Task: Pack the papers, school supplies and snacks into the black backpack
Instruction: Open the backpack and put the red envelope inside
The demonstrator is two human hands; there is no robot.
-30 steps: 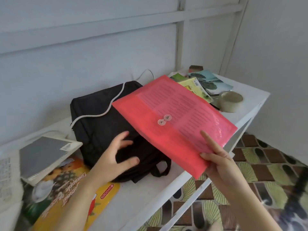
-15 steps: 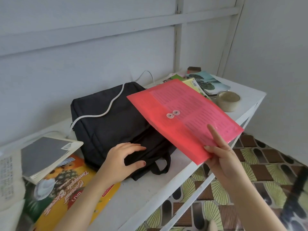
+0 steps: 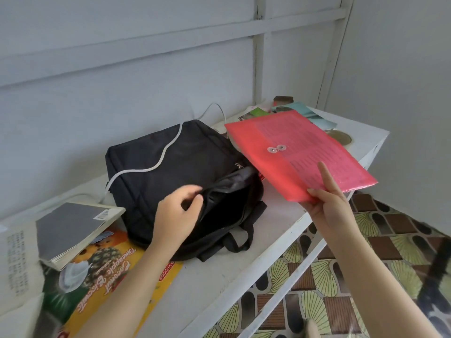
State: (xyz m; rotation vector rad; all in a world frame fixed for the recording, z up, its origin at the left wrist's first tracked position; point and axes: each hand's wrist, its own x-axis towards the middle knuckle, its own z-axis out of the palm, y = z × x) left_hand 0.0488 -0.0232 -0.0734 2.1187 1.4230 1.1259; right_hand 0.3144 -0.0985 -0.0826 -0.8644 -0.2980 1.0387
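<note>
1. Black backpack lies flat, top zip gaping
2. Left hand pinches the backpack's opening flap
3. Right hand grips folder: red, translucent, two button clasps, held just right of backpack

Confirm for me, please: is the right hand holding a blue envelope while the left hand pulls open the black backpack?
Not quite: the head view shows the envelope is red, not blue. The right hand does hold it while the left hand pulls open the black backpack.
</note>
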